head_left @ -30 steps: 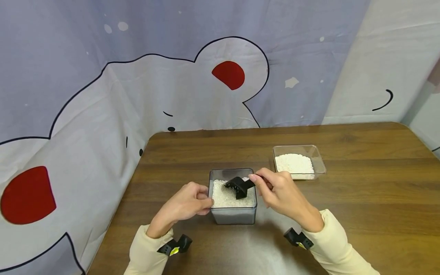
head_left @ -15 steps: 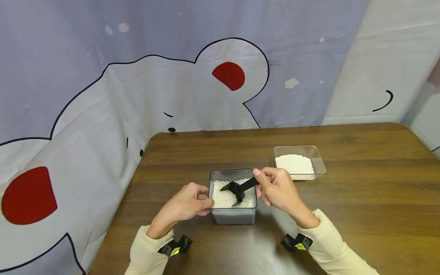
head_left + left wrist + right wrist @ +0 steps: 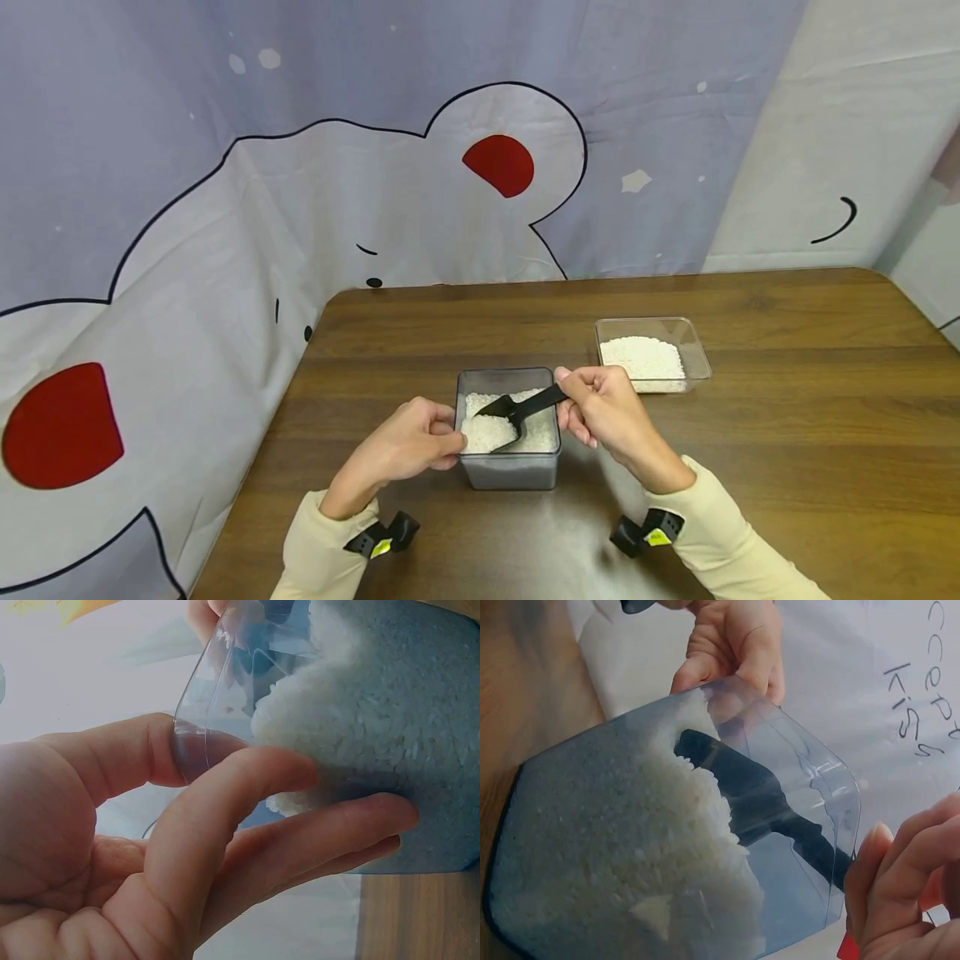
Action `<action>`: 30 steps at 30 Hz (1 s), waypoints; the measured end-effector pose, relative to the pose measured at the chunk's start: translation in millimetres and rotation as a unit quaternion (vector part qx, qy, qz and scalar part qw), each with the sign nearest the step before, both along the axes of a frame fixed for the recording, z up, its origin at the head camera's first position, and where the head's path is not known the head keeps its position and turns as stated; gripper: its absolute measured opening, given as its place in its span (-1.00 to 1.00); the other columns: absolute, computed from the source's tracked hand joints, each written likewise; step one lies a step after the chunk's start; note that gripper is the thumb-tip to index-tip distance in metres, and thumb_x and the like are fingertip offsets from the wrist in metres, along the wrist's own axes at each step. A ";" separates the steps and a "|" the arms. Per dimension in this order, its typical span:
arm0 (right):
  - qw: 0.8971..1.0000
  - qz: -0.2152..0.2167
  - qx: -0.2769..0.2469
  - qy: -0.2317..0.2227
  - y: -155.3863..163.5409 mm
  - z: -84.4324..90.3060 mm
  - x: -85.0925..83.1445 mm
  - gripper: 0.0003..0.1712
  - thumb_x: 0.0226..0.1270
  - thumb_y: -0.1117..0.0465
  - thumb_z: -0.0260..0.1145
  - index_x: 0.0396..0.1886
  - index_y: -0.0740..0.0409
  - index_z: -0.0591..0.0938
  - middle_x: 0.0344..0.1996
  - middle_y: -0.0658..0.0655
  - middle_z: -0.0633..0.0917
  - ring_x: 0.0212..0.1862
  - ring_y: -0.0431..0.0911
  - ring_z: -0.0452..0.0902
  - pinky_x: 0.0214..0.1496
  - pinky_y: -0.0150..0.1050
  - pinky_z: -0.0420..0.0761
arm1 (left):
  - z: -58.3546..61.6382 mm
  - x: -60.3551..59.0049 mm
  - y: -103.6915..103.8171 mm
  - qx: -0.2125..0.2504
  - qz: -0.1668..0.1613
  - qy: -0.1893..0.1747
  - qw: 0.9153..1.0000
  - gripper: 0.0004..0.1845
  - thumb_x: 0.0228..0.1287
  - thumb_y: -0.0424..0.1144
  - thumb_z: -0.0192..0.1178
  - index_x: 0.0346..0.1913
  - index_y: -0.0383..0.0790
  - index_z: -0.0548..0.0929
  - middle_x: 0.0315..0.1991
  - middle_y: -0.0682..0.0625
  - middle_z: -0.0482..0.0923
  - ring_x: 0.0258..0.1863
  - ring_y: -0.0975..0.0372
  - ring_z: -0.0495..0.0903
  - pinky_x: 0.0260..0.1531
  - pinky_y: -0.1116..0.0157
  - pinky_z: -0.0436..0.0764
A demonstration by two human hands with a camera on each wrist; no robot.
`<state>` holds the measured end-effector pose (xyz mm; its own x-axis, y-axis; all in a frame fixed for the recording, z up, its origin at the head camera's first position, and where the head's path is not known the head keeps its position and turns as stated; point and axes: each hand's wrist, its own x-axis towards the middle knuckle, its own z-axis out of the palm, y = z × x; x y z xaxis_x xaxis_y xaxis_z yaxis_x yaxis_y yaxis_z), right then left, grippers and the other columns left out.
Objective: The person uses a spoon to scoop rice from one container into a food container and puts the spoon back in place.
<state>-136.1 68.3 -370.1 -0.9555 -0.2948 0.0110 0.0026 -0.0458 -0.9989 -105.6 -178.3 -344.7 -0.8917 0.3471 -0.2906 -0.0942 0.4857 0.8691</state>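
Note:
A tinted clear plastic container (image 3: pixel 510 473) full of white rice (image 3: pixel 542 432) stands in front of me on the table. My left hand (image 3: pixel 411 442) pinches its left wall near the rim; in the left wrist view the thumb (image 3: pixel 120 754) goes over the edge and the fingers lie along the outside. My right hand (image 3: pixel 611 417) grips the handle end of a black scoop (image 3: pixel 542 401). The scoop's bowl is down in the container with a heap of rice in it. Through the wall in the right wrist view, the black scoop (image 3: pixel 739 776) is partly buried in rice.
Behind and to the right, a shallow clear tray (image 3: pixel 693 358) holds a bed of white grains (image 3: pixel 642 358). The brown wooden table (image 3: pixel 810 417) meets a patterned cloth (image 3: pixel 300 208) at its back and left edges.
The scoop has turned from a tipped pose over the rice to lying in it, and rice now fills its bowl. The right hand shifted slightly right; the left hand kept its place.

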 end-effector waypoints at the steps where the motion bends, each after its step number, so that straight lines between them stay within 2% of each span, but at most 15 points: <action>1: 1.000 0.000 -0.004 -0.003 0.0 -0.3 -0.3 -0.54 0.39 0.17 0.05 -0.62 0.46 0.42 -0.86 0.10 0.50 -0.91 -0.26 0.19 -0.91 -0.44 0.15 | -0.1 0.0 -0.1 0.000 0.000 -0.001 1.000 -0.92 0.09 -0.42 0.08 -0.48 -0.32 0.42 -0.74 0.12 0.16 -0.50 0.29 0.53 -0.32 0.27 0.65; 10: 0.998 -0.005 -0.043 -0.041 2.2 -2.0 -3.1 -0.60 0.39 0.20 0.02 -0.61 0.36 0.46 -0.85 0.04 0.51 -0.89 -0.29 0.20 -0.88 -0.50 0.16 | -1.1 -0.6 -1.2 0.000 -0.001 -0.003 1.000 -0.93 0.09 -0.42 0.07 -0.46 -0.33 0.41 -0.74 0.13 0.17 -0.42 0.25 0.60 -0.30 0.27 0.65; 12: 0.998 -0.008 -0.048 -0.048 3.6 -1.9 -4.3 -0.61 0.39 0.20 0.01 -0.60 0.34 0.47 -0.84 0.02 0.52 -0.88 -0.30 0.21 -0.86 -0.51 0.16 | -1.1 -0.7 -1.5 0.001 0.000 -0.003 1.000 -0.94 0.09 -0.42 0.07 -0.42 -0.38 0.46 -0.73 0.12 0.24 -0.40 0.23 0.61 -0.30 0.27 0.65; 17: 0.995 -0.018 -0.066 -0.074 7.5 -0.1 -7.8 -0.65 0.38 0.21 0.02 -0.53 0.36 0.49 -0.84 -0.01 0.52 -0.87 -0.33 0.21 -0.85 -0.53 0.14 | -0.7 -0.9 -2.2 0.005 0.001 -0.003 1.000 -0.78 0.08 -0.41 0.08 -0.22 -0.49 0.55 -0.62 0.00 0.53 -0.34 0.18 0.65 -0.30 0.26 0.65; 22: 0.992 -0.021 -0.079 -0.098 12.1 0.9 -11.4 -0.66 0.38 0.21 0.03 -0.49 0.37 0.51 -0.84 -0.01 0.52 -0.88 -0.34 0.20 -0.86 -0.53 0.12 | -0.6 -0.9 -2.5 0.013 -0.002 -0.005 1.000 -0.80 0.11 -0.40 0.08 -0.24 -0.47 0.56 -0.48 -0.12 0.64 -0.32 0.17 0.65 -0.29 0.26 0.65; 26: 0.992 -0.026 -0.079 -0.099 14.6 1.8 -13.1 -0.64 0.38 0.19 0.04 -0.53 0.35 0.52 -0.85 -0.02 0.52 -0.88 -0.34 0.19 -0.88 -0.53 0.12 | -0.8 -0.9 -2.5 0.015 -0.005 -0.005 1.000 -0.83 0.11 -0.40 0.08 -0.28 -0.47 0.56 -0.56 -0.08 0.60 -0.32 0.17 0.64 -0.29 0.26 0.64; 30: 0.992 -0.027 -0.084 -0.092 17.4 3.3 -14.3 -0.64 0.38 0.19 0.04 -0.56 0.32 0.52 -0.85 -0.02 0.52 -0.89 -0.34 0.19 -0.89 -0.53 0.12 | -0.9 -0.7 -2.2 0.011 -0.005 -0.002 1.000 -0.89 0.11 -0.40 0.08 -0.36 -0.43 0.53 -0.68 0.05 0.46 -0.34 0.18 0.64 -0.28 0.25 0.64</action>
<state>-150.4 85.7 -366.8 -0.9604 -0.2514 -0.1200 0.1768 -0.2173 -0.9600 -106.3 -180.4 -345.6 -0.8870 0.3618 -0.2871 -0.0941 0.4671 0.8792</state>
